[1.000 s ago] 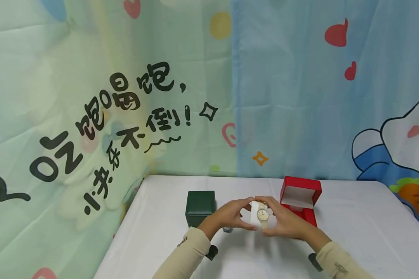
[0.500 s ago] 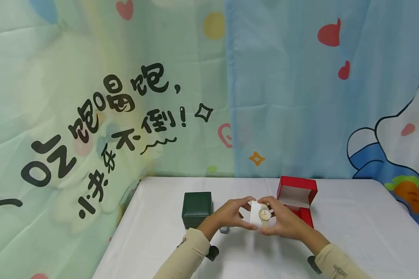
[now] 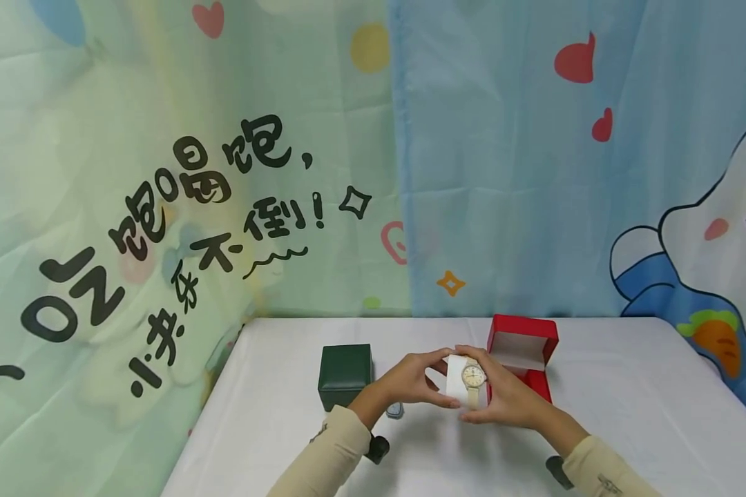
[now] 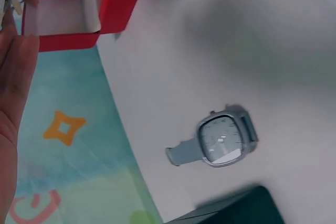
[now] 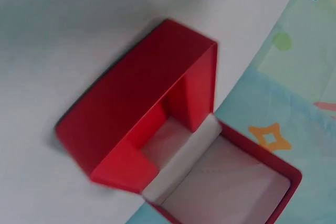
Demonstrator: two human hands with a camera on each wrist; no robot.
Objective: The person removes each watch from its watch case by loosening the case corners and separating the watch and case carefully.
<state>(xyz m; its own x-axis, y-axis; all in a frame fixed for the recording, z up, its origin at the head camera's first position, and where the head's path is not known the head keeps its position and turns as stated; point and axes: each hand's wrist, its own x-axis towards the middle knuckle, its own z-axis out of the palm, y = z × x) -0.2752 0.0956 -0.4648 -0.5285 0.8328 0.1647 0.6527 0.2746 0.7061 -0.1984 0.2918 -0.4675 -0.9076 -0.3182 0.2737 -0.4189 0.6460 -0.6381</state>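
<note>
Both hands hold a white cushion point(image 3: 455, 378) with a cream-strapped, gold-faced watch point(image 3: 473, 377) wrapped round it, just above the white table point(image 3: 628, 407). My left hand point(image 3: 418, 381) pinches the cushion's left side between thumb and fingers. My right hand point(image 3: 500, 393) curls round its right side, thumb under the strap. Close behind the right hand stands an open red box point(image 3: 522, 359), its empty well visible in the right wrist view point(image 5: 152, 129). A grey watch point(image 4: 220, 141) lies on the table under the left hand, beside a closed dark green box point(image 3: 345, 373).
Printed cloth backdrops point(image 3: 286, 172) hang right behind the table's far edge. The table's left edge point(image 3: 214, 407) runs diagonally near the green box. The grey watch point(image 3: 394, 410) peeks out below the left wrist. Bare tabletop spreads to the right of the red box.
The hands and the cushioned watch have stayed almost still; the watch has tilted slightly. The head view has drifted, so everything sits a little further left.
</note>
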